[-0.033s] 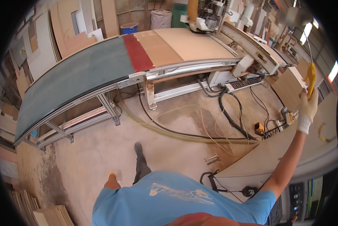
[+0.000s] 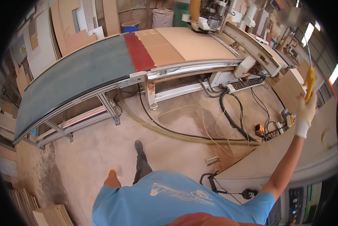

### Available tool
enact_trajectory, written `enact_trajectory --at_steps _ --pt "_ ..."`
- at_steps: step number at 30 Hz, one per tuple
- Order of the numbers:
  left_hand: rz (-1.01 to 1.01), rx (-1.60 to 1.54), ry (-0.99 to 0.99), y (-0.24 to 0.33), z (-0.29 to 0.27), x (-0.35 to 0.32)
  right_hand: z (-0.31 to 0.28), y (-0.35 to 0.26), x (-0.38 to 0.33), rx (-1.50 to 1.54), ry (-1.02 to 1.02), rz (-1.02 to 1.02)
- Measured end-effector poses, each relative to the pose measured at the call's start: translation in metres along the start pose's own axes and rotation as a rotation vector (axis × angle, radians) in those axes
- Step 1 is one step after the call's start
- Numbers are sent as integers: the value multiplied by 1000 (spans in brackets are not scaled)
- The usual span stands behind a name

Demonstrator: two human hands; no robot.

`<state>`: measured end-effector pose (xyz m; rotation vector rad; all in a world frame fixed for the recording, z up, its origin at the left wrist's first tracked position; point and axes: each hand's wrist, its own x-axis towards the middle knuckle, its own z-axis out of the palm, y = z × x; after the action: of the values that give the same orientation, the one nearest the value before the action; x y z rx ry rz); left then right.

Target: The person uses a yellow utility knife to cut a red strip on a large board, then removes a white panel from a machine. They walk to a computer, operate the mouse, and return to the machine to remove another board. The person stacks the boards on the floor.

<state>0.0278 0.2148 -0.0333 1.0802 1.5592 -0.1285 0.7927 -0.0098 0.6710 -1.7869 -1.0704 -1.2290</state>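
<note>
My right hand (image 2: 305, 110), in a cream knitted glove with a white cuff, is raised at the far right with the arm stretched out. Its fingers are wrapped round the yellow handle of what looks like an air blow gun (image 2: 309, 83). A long thin rod or nozzle runs upward from the handle. Below the hand is the grey sloping side of a cabinet (image 2: 285, 145). My left arm (image 2: 112, 182) hangs low beside my blue shirt. A small yellow edge shows at its end, but the fingers of my left hand cannot be made out.
A long machine table with a grey-green belt (image 2: 78, 60), a red strip (image 2: 139, 51) and tan boards (image 2: 193, 43) spans the far side. Hoses and cables (image 2: 169, 132) cross the floor, near wrenches (image 2: 213, 160). Stacked boards (image 2: 55, 216) stand at the lower left. A control panel (image 2: 295, 201) is lower right.
My right hand has come down slightly with the yellow tool in it. The rest of the view has shifted only a little.
</note>
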Motion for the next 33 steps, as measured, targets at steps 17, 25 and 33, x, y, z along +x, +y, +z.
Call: enact_trajectory --at_steps 17,25,33 --pt "482 179 -166 491 -185 212 269 -372 -407 819 -2002 1301" --pt "704 1093 853 546 -342 273 254 -338 -556 -235 -1702 1689" --pt "1262 1314 642 539 -406 360 291 -356 -623 -94 -1725 1326"
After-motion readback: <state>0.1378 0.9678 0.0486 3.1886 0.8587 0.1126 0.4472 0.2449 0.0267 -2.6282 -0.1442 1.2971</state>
